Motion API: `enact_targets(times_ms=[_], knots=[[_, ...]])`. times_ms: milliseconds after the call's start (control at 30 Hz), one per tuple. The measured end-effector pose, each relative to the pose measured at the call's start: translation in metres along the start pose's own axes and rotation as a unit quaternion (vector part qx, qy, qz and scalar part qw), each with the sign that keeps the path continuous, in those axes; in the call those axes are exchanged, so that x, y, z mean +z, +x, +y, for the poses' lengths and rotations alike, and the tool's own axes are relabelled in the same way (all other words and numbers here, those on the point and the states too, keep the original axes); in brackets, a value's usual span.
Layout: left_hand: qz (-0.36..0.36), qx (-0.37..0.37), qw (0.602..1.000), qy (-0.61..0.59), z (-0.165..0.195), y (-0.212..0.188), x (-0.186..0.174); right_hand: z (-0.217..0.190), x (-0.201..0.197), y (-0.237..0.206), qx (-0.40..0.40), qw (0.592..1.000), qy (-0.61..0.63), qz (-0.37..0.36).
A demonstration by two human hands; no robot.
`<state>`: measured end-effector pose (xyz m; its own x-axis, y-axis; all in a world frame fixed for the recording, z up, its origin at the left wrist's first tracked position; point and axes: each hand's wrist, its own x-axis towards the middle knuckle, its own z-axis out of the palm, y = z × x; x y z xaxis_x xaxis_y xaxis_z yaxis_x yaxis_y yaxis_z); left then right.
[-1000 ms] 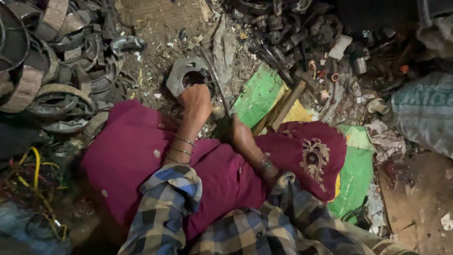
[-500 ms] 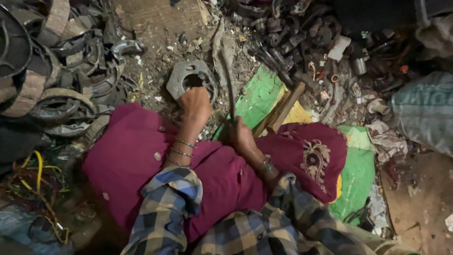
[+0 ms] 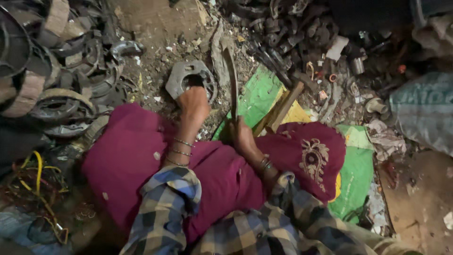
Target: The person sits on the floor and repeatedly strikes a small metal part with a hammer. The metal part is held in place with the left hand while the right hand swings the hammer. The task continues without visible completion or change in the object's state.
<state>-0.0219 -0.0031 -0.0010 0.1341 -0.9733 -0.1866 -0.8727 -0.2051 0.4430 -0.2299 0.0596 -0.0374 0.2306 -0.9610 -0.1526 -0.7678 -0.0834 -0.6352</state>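
Left hand [image 3: 194, 105] gripped the flat grey metal plate [image 3: 181, 78] on the dirt floor [image 3: 151, 23], fingers curled into its central hole, apparently to pin it steady. Right hand [image 3: 241, 134] closed around a thin dark blade [image 3: 232, 80], upright beside the green sheet [image 3: 257, 94]. Scrap rings [image 3: 56, 94] heaped left.

Floor [image 3: 155, 19]: bare packed dirt strewn with small debris
Surroundings: heaps of dark scrap metal [image 3: 52, 71] on both sides
Light: dim, warm, shadowed corners
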Motion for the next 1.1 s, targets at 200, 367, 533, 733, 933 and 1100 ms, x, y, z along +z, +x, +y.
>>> enact_targets(times_ms=[200,367,533,733,933,1100], knots=[[-0.009,0.043,0.997,-0.061,-0.012,-0.001,-0.031,0.004,-0.002,0.005,0.008,1.000,-0.007,0.024],[-0.044,-0.005,0.948,-0.314,-0.017,-0.003,-0.059,0.002,-0.005,0.007,0.032,0.999,0.031,0.007],[0.037,0.004,0.874,-0.484,-0.027,0.006,-0.042,0.001,-0.009,0.007,0.061,0.997,0.050,-0.017],[0.079,-0.078,0.954,-0.279,-0.033,0.021,-0.020,-0.004,-0.011,0.007,0.034,0.998,0.059,-0.011],[0.166,0.018,0.951,-0.261,-0.033,0.015,-0.023,-0.005,-0.013,0.008,0.062,0.996,0.049,-0.027],[0.201,0.008,0.954,-0.221,-0.031,0.010,-0.024,-0.003,-0.011,0.008,0.028,0.998,0.059,-0.007]])
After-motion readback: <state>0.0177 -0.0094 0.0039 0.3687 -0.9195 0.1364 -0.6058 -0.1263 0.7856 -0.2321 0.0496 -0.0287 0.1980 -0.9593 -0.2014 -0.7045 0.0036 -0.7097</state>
